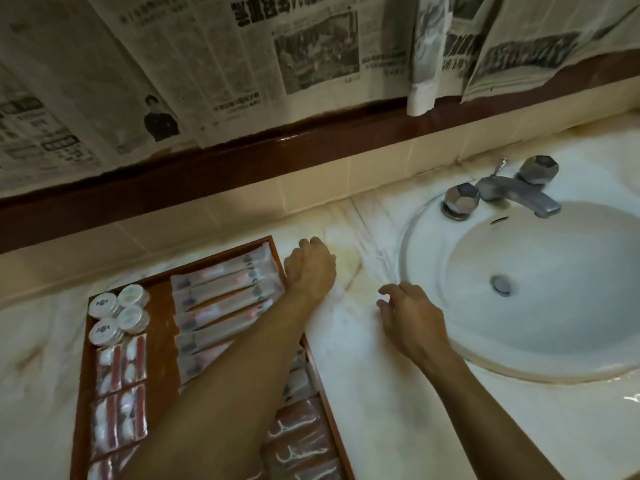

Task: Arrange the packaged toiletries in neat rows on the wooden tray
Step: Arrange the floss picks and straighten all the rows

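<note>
Forearms cross the near part of the view, the left one lying over the tray (86,358). That wooden tray sits on the worktop (363,375) at the near left, its far right corner just beside the left hand (310,268). Long packets (221,296) lie in a neat row along its far right part, four round tins (117,315) cluster at the far left, red-striped packets (119,393) run down the left side, and comb packets (301,441) fill the near right. The left hand sits at the tray's far right corner with fingers curled under; whether they grip the rim or nothing is hard to tell. The right hand (408,320) hovers over the worktop between tray and sink (429,233), fingers loosely spread and holding nothing. A tap (509,192) stands at the sink's far edge, and newspaper (207,64) covers the wall.
</note>
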